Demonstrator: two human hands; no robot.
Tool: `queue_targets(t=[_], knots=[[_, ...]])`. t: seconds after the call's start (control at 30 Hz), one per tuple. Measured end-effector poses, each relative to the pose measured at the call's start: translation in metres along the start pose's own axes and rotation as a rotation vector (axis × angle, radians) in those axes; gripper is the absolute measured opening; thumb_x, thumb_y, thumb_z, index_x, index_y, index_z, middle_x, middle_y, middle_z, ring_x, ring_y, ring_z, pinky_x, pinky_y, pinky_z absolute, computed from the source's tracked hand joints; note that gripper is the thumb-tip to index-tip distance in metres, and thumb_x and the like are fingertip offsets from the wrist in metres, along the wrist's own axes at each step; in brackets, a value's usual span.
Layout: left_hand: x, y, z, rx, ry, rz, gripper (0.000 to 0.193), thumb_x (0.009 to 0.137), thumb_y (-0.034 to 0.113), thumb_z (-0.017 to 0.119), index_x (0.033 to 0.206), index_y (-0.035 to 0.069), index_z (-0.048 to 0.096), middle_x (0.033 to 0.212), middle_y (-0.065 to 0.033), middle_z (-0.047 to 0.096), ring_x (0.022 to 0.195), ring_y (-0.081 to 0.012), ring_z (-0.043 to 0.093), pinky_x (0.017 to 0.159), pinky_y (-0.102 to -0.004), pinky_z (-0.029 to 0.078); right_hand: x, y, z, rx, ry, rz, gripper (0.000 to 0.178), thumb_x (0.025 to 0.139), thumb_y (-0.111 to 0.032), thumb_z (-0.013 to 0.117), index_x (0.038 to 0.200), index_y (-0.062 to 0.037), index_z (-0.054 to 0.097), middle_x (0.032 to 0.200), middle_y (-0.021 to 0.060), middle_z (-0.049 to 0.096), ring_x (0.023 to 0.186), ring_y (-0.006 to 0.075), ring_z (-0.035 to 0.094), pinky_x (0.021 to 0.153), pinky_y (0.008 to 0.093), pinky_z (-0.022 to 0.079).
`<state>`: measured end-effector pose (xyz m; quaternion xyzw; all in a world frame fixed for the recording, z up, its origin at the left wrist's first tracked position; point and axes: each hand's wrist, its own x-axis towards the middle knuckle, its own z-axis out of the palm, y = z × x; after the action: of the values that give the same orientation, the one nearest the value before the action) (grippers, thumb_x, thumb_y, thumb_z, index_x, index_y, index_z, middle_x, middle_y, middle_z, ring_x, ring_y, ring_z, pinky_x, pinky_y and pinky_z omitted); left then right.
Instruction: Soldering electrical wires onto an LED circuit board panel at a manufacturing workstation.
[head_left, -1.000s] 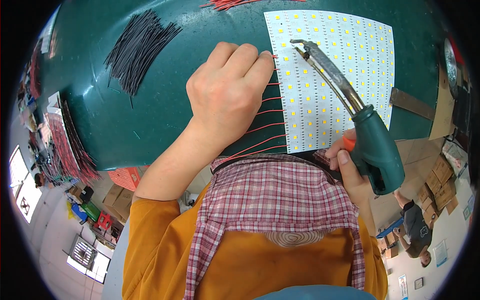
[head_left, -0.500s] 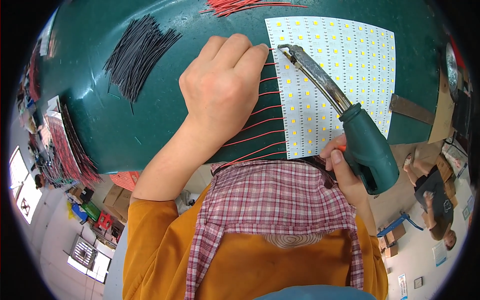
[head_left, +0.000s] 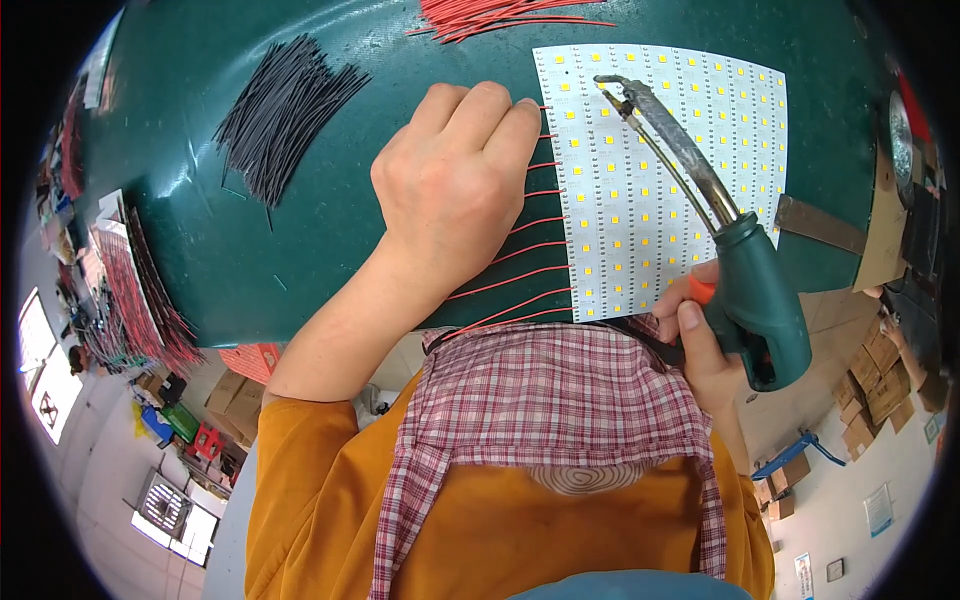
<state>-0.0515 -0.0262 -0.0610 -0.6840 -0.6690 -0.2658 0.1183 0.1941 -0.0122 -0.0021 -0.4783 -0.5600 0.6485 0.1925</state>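
Observation:
A white LED board (head_left: 640, 245) with rows of yellow chips lies on the green table, and several red wires (head_left: 540, 245) run from its left edge. My left hand (head_left: 455, 185) is closed beside that edge, a red wire (head_left: 545, 108) showing between its fingertips and the board. Its thumb is hidden. In my right hand (head_left: 695, 320) is a soldering iron (head_left: 760, 300) with a green handle, gripped near the board's lower right. The bent tip of the iron hangs over the upper left of the board, a little in from the edge and its wires.
A bundle of black wires (head_left: 285, 115) lies at the far left, with a pile of red wires (head_left: 500, 15) at the far edge. Finished-looking wired strips (head_left: 140, 285) hang at the table's left corner. A flat metal bar (head_left: 820, 224) juts out right of the board.
The iron's tip has moved right, away from the board's wired edge. My left hand shifts slightly right and nearer, still closed. A person at the right has mostly left the view.

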Motion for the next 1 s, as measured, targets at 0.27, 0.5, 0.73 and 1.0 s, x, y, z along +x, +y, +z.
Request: queue_targets(t=[0.27,0.5,0.73,1.0], knots=[[0.007,0.004,-0.003,-0.008,-0.085,0.007,0.015,0.064,0.007,0.061,0.079,0.008,0.062,0.076,-0.0016,0.054,0.068,-0.0182,0.054,0.051,-0.0279,0.044,0.0,0.002,-0.004,0.102,0.077,-0.01,0.026,0.089,-0.007,0.054,0.113,-0.0008,0.047,0.078,0.0114,0.061,0.06,0.0096,0.049,0.055,0.0236,0.043],[0.084,-0.005,-0.009,-0.082,-0.184,0.064,0.011,0.074,0.005,0.061,0.085,0.004,0.059,0.078,-0.0103,0.058,0.073,-0.0286,0.055,0.066,-0.0387,0.044,-0.003,0.003,-0.009,0.185,0.232,-0.029,0.029,0.087,-0.01,0.056,0.113,-0.0016,0.048,0.075,0.0101,0.06,0.057,0.0107,0.047,0.053,0.0253,0.041],[0.112,0.0,0.004,-0.086,-0.52,0.03,0.016,0.072,0.001,0.055,0.088,0.0,0.051,0.079,-0.0177,0.057,0.081,-0.0341,0.054,0.073,-0.0406,0.044,-0.005,0.002,-0.013,0.196,0.268,-0.024,0.032,0.086,-0.011,0.058,0.115,-0.0023,0.047,0.074,0.0102,0.059,0.057,0.011,0.047,0.053,0.0255,0.041],[0.116,0.0,-0.045,-0.286,-0.5,-0.324,0.02,0.071,0.002,0.058,0.089,0.003,0.05,0.08,-0.0172,0.053,0.079,-0.029,0.055,0.071,-0.0394,0.044,-0.005,-0.002,-0.017,0.141,0.17,-0.021,0.03,0.088,-0.008,0.054,0.116,-0.0016,0.046,0.077,0.0113,0.06,0.059,0.0111,0.049,0.056,0.0256,0.043]])
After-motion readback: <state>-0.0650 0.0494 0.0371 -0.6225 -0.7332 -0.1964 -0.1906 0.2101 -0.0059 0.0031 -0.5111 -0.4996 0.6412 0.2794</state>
